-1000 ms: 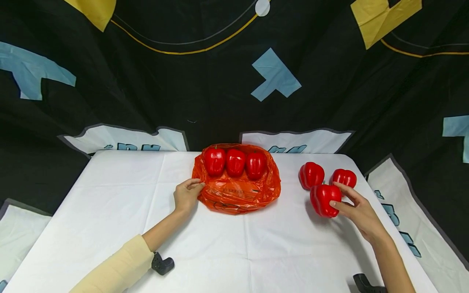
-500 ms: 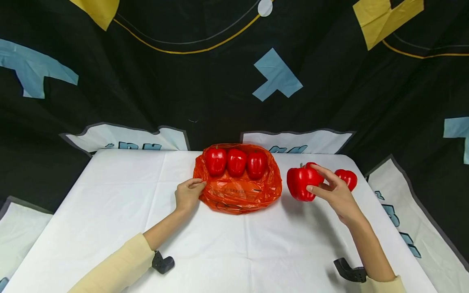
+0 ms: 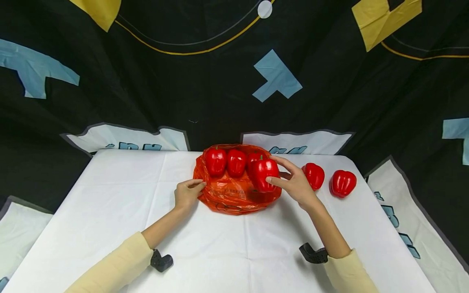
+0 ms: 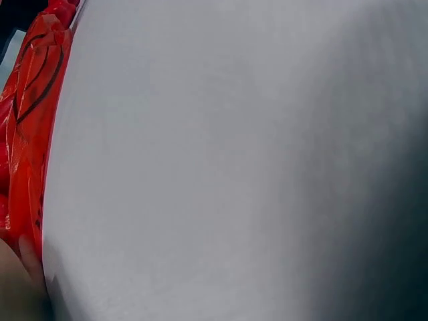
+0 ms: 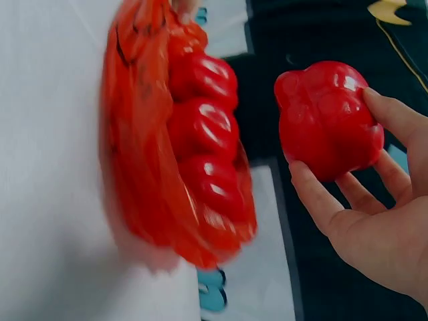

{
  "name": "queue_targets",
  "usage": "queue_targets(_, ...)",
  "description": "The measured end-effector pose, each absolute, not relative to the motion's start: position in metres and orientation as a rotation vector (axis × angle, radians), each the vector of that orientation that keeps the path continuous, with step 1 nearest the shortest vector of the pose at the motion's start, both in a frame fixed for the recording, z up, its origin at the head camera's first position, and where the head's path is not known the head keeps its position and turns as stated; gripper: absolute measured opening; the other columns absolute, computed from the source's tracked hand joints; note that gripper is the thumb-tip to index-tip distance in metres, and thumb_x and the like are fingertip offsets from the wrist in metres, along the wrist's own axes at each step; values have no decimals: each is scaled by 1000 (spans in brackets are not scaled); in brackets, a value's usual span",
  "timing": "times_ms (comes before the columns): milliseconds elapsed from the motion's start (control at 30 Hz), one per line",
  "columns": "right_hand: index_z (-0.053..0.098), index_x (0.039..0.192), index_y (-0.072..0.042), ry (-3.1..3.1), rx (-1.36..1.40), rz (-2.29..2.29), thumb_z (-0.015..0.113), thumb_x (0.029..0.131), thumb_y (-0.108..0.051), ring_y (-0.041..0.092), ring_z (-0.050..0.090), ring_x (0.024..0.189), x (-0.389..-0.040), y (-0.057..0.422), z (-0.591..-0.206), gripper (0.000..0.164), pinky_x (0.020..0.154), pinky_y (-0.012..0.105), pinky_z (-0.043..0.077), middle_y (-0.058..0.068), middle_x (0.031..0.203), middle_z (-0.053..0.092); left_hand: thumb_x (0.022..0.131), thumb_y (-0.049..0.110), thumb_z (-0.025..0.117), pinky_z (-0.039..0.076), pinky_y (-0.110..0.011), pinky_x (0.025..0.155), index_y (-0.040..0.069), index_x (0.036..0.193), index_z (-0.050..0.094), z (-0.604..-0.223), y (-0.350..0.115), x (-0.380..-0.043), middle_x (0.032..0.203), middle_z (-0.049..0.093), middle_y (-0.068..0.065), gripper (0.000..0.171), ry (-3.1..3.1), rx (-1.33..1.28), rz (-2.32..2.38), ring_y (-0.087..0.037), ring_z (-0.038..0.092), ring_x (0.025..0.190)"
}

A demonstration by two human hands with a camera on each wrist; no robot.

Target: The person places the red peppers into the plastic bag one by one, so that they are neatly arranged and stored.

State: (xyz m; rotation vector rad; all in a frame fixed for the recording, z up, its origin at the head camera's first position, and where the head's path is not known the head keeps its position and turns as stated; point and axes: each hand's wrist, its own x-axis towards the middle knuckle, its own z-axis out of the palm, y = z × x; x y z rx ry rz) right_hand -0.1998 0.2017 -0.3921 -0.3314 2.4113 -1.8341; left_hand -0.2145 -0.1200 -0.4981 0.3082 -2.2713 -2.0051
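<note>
An orange-red plastic bag [image 3: 227, 199] lies spread open on the table, with three red bell peppers in a row along its back, such as the left one [image 3: 215, 162]. My left hand [image 3: 187, 194] pinches the bag's left edge between thumb and fingers. Over the bag's right side, my right hand [image 3: 294, 183] holds another red bell pepper [image 3: 264, 175], stem up, overlapping the rightmost pepper in the head view. In the right wrist view this bell pepper [image 5: 328, 120] sits between thumb and fingertips, apart from the bag [image 5: 144, 154]. The left wrist view catches only the bag's side [image 4: 37, 134].
Two more red bell peppers, one nearer [image 3: 314, 176] and one farther right [image 3: 342, 183], rest on the white-covered table [image 3: 205, 252]. Behind the table hangs a black cloth [image 3: 165, 89] with blue and yellow shapes. Black wrist mounts [image 3: 161, 261] show at both forearms.
My right hand has carried the bell pepper leftward from beside the two loose peppers to over the bag. My left hand has stayed at the bag's edge.
</note>
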Motion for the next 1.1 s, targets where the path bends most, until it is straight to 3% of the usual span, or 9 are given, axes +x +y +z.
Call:
queue_targets(267,54,143,-24,2370,-324,-1828,79,85,-16,35,43,128,-215,160,-405,64,86,46,56,8,145,45,87,9,77,51,-13,63,-5,104,76,-498,-126,-217,91,75,-17,21,-2425,252,-1774,-11,71,74)
queue_targets(500,55,142,-26,2324,-328,-1860,78,87,-15,35,48,126,-222,131,-417,61,86,45,56,7,145,45,85,13,80,47,-15,64,0,102,78,-498,-132,-220,89,75,-12,21,-2478,193,-1671,-14,69,79)
queue_targets(1100,59,138,-26,2274,-279,-1889,79,86,-16,36,55,123,-225,90,-447,57,88,44,56,6,146,45,87,12,79,48,-17,72,-2,102,77,-496,-138,-218,89,75,-13,21,-2500,167,-1681,-26,71,89)
